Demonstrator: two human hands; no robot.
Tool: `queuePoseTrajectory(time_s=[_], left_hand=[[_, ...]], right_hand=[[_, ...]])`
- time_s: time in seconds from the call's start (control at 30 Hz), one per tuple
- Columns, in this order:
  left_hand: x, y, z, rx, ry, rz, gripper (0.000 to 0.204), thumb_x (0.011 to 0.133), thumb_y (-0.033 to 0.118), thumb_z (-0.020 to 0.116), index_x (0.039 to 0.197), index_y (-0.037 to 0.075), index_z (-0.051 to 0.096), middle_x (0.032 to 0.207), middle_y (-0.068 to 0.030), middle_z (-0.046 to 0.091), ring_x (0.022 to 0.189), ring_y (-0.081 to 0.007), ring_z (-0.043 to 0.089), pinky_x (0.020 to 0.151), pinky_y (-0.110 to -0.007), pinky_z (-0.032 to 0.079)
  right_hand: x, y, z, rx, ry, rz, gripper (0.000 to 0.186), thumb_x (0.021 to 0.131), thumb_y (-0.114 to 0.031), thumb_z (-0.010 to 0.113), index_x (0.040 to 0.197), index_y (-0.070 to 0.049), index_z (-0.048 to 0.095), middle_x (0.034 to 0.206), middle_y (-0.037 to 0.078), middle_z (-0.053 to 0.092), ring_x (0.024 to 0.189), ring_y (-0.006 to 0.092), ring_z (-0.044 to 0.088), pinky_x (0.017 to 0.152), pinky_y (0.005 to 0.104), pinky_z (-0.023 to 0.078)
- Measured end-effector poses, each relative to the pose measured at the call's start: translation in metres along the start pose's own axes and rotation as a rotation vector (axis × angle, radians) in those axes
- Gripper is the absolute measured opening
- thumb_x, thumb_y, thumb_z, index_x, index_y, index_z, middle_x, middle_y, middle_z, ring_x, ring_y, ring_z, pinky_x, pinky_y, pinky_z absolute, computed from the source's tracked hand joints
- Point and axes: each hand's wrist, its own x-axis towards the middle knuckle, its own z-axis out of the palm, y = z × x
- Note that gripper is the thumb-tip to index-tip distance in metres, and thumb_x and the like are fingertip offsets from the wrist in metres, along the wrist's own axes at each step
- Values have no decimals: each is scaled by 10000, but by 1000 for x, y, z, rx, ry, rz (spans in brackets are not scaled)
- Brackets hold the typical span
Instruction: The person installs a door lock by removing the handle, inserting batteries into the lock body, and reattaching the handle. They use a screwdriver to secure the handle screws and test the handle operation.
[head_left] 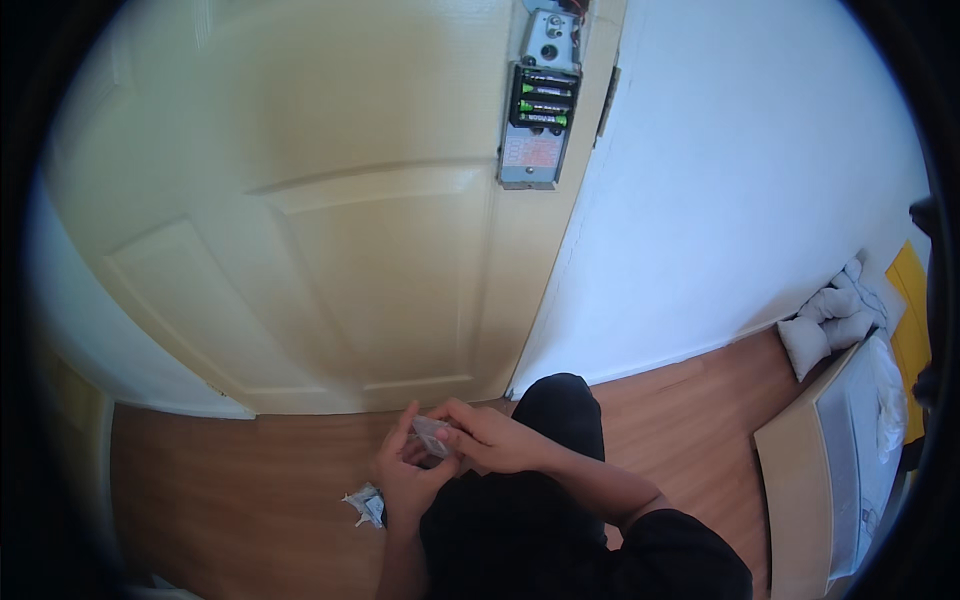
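My left hand [410, 468] and my right hand [492, 443] are together low in the middle of the head view, in front of the door's lower edge, with fingers closed round a small clear plastic piece [430, 433], perhaps packaging; whatever is inside it is hard to make out. Above them, on the cream panelled door [370, 280], is an opened lock body [530, 155] with a black battery holder holding several green and black batteries [543, 103]. Below and left of my hands, a crumpled light wrapper [368, 508] lies on the wooden floor.
My dark-clad knee [555, 400] is beside my right hand. A white wall [720, 180] meets the door frame. At the right stand grey cushions [805, 345], a pale board [790, 480], a plastic-wrapped item [880, 400] and a yellow panel [905, 300]. Another wall [70, 330] is at the left.
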Motion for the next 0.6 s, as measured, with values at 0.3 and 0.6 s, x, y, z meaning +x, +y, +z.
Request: queuePoseTrajectory(time_s=[0.3,0.6], left_hand=[[-5,29,34,-376,-281,-108,794,754,-36,750,1489,42,462,1173,-31,611,1073,-130,614,958,-305,519],[-9,10,40,-662,-360,78,761,770,195,606,1493,22,440,1315,-51,452,1142,-172,546,1062,-347,431]], right_hand=[[-42,15,-3,453,32,-213,459,1129,-296,498,1520,-78,394,921,-30,492,753,48,445,656,219,406],[-45,14,21,485,182,-245,610,978,-153,767,1478,-64,430,753,-81,346,661,41,339,622,217,346]])
